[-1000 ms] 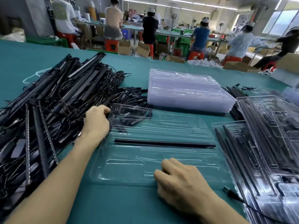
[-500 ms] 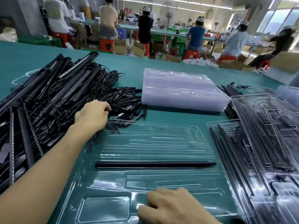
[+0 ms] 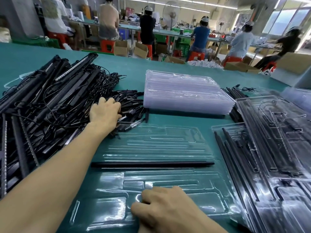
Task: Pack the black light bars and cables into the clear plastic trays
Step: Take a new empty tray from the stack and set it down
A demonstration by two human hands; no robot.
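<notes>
A clear plastic tray [image 3: 161,142] lies in front of me with one black light bar [image 3: 151,164] set across its middle slot. To its left spreads a big tangled pile of black light bars and cables [image 3: 50,101]. My left hand [image 3: 105,113] reaches into the small black cable pieces [image 3: 133,105] at the pile's right edge, fingers and thumb curled around one of them. My right hand [image 3: 168,204] rests on the tray's near part with loosely bent fingers, holding nothing.
A stack of empty clear trays [image 3: 185,98] stands behind the open tray. Filled trays [image 3: 272,148] overlap at the right, with loose black bars [image 3: 235,96] behind them. Beyond the green table's far edge, people sit at other benches among cardboard boxes.
My left hand has moved from the tray's far left corner up and right into the small black pieces. My right hand stays on the tray's near part.
</notes>
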